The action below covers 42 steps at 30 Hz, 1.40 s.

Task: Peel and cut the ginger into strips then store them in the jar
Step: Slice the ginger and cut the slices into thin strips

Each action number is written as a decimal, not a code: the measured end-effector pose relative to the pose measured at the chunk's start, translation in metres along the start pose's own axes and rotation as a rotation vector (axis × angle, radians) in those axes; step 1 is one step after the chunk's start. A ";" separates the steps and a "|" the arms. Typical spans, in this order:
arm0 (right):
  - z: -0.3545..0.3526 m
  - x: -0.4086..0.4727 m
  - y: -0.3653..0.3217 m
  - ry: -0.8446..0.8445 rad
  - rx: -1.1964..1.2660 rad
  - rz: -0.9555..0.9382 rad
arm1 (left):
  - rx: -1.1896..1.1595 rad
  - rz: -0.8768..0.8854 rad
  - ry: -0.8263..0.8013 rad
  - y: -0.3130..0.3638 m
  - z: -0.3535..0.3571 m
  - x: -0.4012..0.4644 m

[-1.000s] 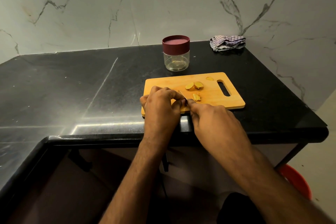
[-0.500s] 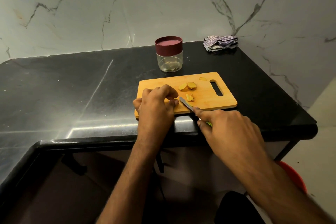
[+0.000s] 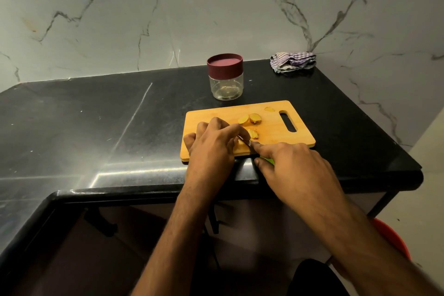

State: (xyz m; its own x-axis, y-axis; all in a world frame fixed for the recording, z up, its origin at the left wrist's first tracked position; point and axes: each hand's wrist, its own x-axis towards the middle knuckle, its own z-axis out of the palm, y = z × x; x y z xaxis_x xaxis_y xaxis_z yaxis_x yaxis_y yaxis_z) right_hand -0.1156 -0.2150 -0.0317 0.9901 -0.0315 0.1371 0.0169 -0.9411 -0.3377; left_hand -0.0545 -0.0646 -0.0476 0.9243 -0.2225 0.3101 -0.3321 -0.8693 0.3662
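Head view: my left hand (image 3: 212,145) has its fingers (image 3: 230,130) curled down, pinning a small yellow ginger piece (image 3: 241,143) to the rectangular bamboo cutting board (image 3: 276,137). My right hand (image 3: 292,166) is clenched round the green-handled knife (image 3: 268,160), forefinger laid along the spine, with the short steel blade running up to the ginger right at the left fingertips. Half a second ago the blade lay further out with more steel showing; now it has pushed back in, so I judge another slicing stroke is under way and the strips are not finished. Just past the fingers lie a few cut ginger bits (image 3: 253,134), and beyond those two rounder ginger slices (image 3: 249,119) that look uncut. Further off, well apart from the board, the clear glass jar with a maroon lid (image 3: 225,76) stands closed on the black stone worktop (image 3: 96,127); whether it holds anything I can't tell. A striped cloth (image 3: 292,61) sits at the far right corner.
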 end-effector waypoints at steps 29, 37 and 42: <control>0.006 -0.012 -0.014 0.077 0.178 -0.059 | -0.223 -0.177 0.171 -0.004 -0.001 -0.003; 0.005 -0.014 -0.013 0.077 0.172 -0.074 | -0.207 -0.170 0.166 -0.003 -0.001 -0.003; 0.005 -0.012 -0.013 0.055 0.175 -0.077 | -0.174 -0.161 0.166 -0.003 -0.001 -0.002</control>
State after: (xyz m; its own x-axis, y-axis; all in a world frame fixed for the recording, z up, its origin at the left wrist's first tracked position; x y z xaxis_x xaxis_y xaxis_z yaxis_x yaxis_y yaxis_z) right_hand -0.1266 -0.2004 -0.0338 0.9760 0.0155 0.2174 0.1208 -0.8689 -0.4800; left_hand -0.0556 -0.0611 -0.0485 0.9289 0.0001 0.3703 -0.2245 -0.7953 0.5632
